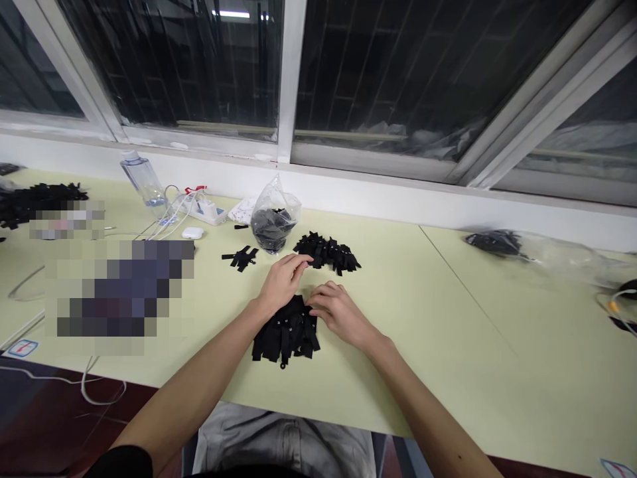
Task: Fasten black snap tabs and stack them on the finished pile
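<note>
Fingers (298, 260) of the left hand (281, 282) stretch forward, tips drawn close together and touching the near left edge of the far pile of black fabric strips (328, 252); whether they pinch a single strip there cannot be told. That pile lies just beyond the left hand, spreading away to the right along the desk (423, 312). The right hand (338, 312) rests lower and nearer the body, its fingers curled loosely and pressing on the top right edge of the near stack of black strips (287, 332), not visibly clamped on anything. The strips of this stack run with their long axes pointing roughly toward the person, fanned under and between both wrists, so the right hand is the nearer one to it and the left the nearer one to the far pile. Farther left lie a few loose black strips (241, 257), behind them a clear plastic bag of dark pieces (273, 222), a white power strip (204, 209) and a water bottle (144, 182) by the window sill.
</note>
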The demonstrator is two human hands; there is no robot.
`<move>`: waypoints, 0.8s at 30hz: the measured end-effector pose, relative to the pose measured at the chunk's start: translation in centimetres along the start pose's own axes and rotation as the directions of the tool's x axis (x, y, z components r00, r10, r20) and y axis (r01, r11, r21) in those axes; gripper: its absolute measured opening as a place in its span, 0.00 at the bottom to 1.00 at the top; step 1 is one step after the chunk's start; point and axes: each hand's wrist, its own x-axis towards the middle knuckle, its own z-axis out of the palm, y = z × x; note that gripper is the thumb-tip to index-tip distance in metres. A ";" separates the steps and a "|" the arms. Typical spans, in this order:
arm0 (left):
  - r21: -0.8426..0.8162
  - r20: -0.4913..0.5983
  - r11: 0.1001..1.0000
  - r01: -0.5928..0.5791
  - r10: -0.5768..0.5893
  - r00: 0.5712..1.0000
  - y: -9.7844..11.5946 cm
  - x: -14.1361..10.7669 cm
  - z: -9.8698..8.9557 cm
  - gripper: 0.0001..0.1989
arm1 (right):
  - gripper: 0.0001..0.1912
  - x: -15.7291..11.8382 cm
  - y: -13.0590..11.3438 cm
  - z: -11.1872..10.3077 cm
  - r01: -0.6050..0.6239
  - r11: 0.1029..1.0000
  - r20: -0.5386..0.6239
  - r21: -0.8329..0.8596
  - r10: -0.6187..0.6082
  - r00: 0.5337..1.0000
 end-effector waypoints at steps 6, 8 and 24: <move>0.012 -0.003 1.000 -0.015 0.015 1.000 -0.1 0.0 0.1 0.14 | 0.06 0.2 0.2 0.3 -0.017 0.999 -0.025 0.050 0.018 1.000; 0.013 -0.004 1.000 -0.018 0.019 1.000 -0.1 0.0 0.1 0.13 | 0.06 0.1 0.2 0.3 -0.020 0.996 -0.039 0.083 0.023 0.999; -0.110 0.115 0.992 -0.054 0.067 0.991 1.5 0.0 0.4 0.12 | 0.06 1.3 -0.5 -4.9 -0.079 0.990 -0.301 -0.117 0.041 0.953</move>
